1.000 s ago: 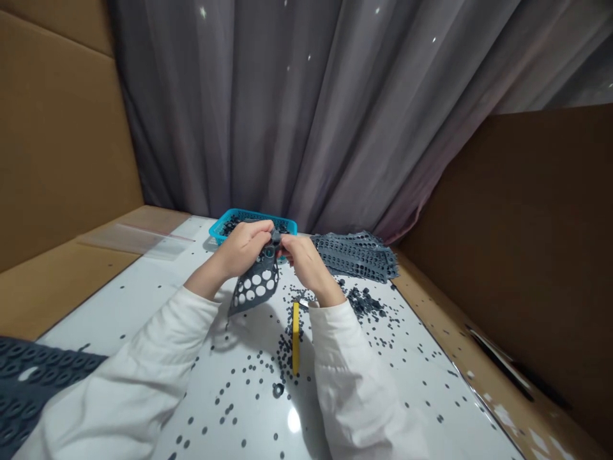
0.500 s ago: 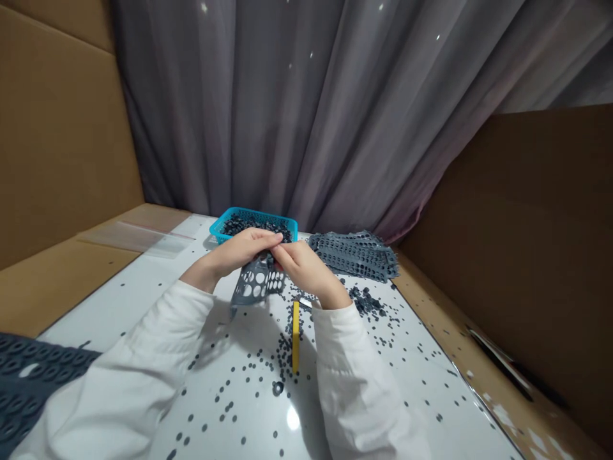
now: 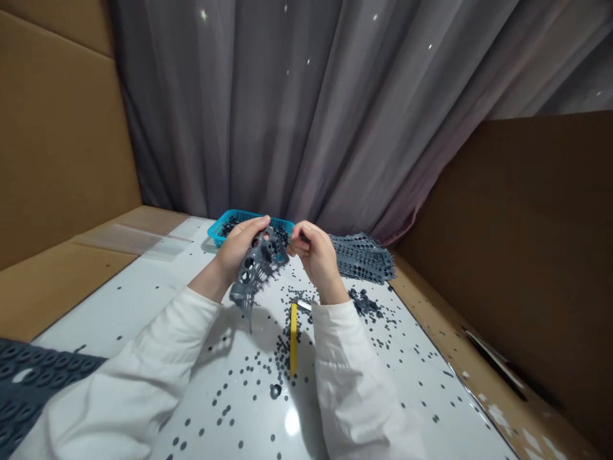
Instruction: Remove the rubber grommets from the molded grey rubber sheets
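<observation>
My left hand (image 3: pixel 238 250) is closed on a dark grey perforated rubber sheet (image 3: pixel 262 263), which is curled and hangs below the fingers with large round holes and ragged tabs. Just right of it, apart from the sheet, my right hand (image 3: pixel 316 255) is closed, thumb against fingers. A dark bit shows between those fingers, too small to name. Behind the hands stands a blue plastic basket (image 3: pixel 216 231) holding many small dark rubber rings (image 3: pixel 232 223). Below my hands lies a yellow-handled tool (image 3: pixel 294 338) with a short metallic end.
Stacked perforated sheets (image 3: pixel 366 255) lie at the back right, near a pile of dark scraps (image 3: pixel 364 303). Small black discs (image 3: pixel 249 369) dot the white table (image 3: pixel 258 418). Another dark sheet (image 3: pixel 43 377) is at left, clear plastic bags (image 3: pixel 138 239) behind. Cardboard walls (image 3: pixel 522 223) flank the table.
My hands have moved apart; the right has come away from the sheet to the right. In my left hand the sheet has turned and now shows its ragged tabs.
</observation>
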Demonstrator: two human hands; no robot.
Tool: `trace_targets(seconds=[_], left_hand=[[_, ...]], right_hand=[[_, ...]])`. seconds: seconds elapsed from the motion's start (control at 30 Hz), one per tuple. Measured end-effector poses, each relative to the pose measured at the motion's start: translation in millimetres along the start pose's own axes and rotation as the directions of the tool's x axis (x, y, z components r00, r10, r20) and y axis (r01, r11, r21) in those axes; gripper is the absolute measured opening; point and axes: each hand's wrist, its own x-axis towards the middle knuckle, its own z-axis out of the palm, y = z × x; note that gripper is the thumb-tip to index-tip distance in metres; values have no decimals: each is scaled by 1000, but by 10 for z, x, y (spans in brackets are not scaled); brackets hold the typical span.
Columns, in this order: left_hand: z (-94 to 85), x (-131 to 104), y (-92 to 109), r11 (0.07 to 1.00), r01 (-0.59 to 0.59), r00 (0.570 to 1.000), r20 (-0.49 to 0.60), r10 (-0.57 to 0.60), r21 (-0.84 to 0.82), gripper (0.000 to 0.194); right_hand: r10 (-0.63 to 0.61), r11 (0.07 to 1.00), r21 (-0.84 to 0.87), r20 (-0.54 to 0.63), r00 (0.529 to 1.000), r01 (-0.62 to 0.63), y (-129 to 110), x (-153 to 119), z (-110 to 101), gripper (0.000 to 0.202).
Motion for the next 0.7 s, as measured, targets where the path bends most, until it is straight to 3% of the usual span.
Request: trace_targets(seconds=[0.1,0.2,0.27,0.37,0.43,0.47,0.53,0.6,0.7], left_hand=[[-1,33,-45,995,-68,997,-21,70,79,28],[-14,15,-45,931,-237,969,-1,247,277,30],[-4,-21,-28,811,-348,923,23,383,469,33],[31,-69,-1,583,-430,844,78,530,689,34],[41,-74,4,535,-440,830,98,550,721,34],[36,-65,1,565,-438,845,105,525,699,34],[8,-32,-16,729,-380,914,112,390,570,34],[-31,6,-40,926,-203,978,112,176,319,33],[-64,35,-78,1000,6,996,92,-6,3,33]], right_hand=[[13,953,-303,66,998,8,-92,-44,58,27],[-11,791,-603,150,989,100,-166,-87,161,32],[-28,725,-674,180,983,144,-186,-99,225,34],[-43,711,-685,182,982,158,-179,-97,265,33],[-39,725,-670,187,982,157,-150,-89,252,32],[-29,744,-651,193,981,150,-126,-83,237,32],[20,836,-540,207,978,97,-54,-70,205,32],[100,945,-325,213,972,-26,44,-55,187,34],[178,983,10,146,973,-182,190,-51,217,36]])
